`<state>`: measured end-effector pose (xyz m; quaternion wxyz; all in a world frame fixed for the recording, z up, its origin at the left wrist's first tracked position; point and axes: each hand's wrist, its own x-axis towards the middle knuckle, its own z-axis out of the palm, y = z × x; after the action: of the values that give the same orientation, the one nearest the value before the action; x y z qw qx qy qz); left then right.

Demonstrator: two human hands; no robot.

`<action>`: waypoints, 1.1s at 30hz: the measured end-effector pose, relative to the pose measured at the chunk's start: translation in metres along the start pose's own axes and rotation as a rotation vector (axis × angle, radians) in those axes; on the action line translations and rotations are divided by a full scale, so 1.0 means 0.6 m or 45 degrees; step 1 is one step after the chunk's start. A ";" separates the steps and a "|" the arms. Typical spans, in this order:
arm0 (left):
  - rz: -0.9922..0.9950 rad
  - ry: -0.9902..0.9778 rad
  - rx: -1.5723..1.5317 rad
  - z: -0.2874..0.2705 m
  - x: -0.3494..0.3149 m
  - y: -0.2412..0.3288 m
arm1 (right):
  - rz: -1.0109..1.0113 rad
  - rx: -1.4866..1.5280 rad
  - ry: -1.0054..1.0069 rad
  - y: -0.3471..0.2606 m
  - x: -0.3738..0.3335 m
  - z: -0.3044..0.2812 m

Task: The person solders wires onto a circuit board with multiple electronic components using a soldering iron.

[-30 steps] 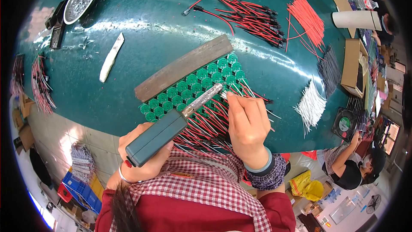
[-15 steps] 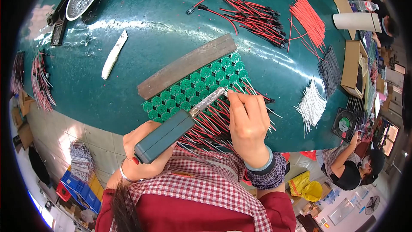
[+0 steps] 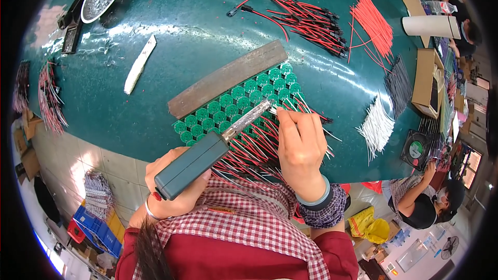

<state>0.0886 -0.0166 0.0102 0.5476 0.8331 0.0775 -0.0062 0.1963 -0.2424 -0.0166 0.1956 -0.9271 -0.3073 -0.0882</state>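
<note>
At the green circuit panel (image 3: pixel 213 107), a soldering iron (image 3: pixel 192 166) is held in the left hand (image 3: pixel 181 202), fingers wrapped — a white wire (image 3: pixel 273 110) is pinched by the right hand (image 3: pixel 302 150).

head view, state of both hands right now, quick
Left hand: closed, holding the dark green soldering tool.
Right hand: closed, pinching what looks like a white wire.

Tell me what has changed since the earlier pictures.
Compared with half a second ago, the left hand has drawn the dark green tool slightly back toward the left. The whole view has also shifted a little. No taking hold or letting go shows. The right hand still pinches by the tool's tip; the brown bar still lies along the green circuit boards.
</note>
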 end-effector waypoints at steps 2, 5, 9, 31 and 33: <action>0.013 0.000 0.021 -0.002 0.001 0.001 | -0.002 -0.009 0.004 -0.001 0.000 0.001; 0.028 0.005 0.056 -0.003 -0.002 0.000 | -0.011 -0.033 0.023 -0.001 0.000 0.004; -0.035 0.028 -0.034 -0.003 -0.012 -0.008 | -0.035 -0.021 0.129 -0.003 0.001 0.012; -0.123 0.000 -0.099 -0.005 -0.022 -0.016 | -0.045 -0.016 0.043 -0.022 -0.008 0.013; -0.099 -0.024 -0.095 -0.007 -0.019 -0.015 | -0.042 -0.017 0.034 -0.022 -0.009 0.013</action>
<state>0.0761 -0.0109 0.0049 0.5785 0.8083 0.1047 -0.0324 0.1845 -0.2321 -0.0212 0.1918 -0.9220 -0.3192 -0.1058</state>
